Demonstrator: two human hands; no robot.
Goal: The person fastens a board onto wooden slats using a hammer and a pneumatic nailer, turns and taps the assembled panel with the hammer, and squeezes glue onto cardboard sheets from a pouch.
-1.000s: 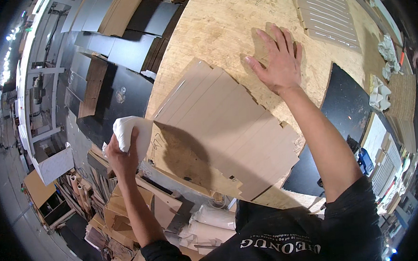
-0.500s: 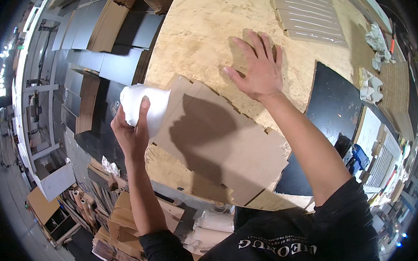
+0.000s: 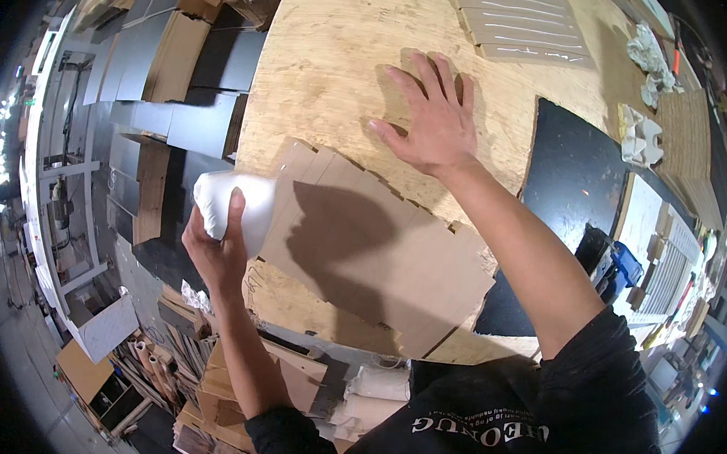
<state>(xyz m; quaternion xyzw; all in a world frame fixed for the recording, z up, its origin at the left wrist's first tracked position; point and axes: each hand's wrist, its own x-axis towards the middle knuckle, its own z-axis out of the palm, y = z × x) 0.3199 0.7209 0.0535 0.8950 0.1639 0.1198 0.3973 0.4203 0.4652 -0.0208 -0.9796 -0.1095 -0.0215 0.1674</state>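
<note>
My left hand (image 3: 214, 253) grips a white wrapped bundle (image 3: 239, 207) and holds it at the left edge of a flat brown cardboard blank (image 3: 373, 251). The blank lies on a plywood worktable (image 3: 330, 56) and overhangs its near edge. My right hand (image 3: 432, 125) rests palm down with fingers spread on the plywood, just past the cardboard's far edge. Shadows of my arms fall across the cardboard.
A stack of slotted cardboard sheets (image 3: 521, 13) lies at the table's far side. A black panel (image 3: 570, 175) sits to the right, with white crumpled pieces (image 3: 642, 138) beyond it. Black and brown boards (image 3: 184, 97) stand left of the table. Cardboard scraps and white rolls (image 3: 372, 395) lie on the floor.
My left hand has raised the white bundle from beside the table up to the cardboard's left edge. My right hand stays flat on the plywood.
</note>
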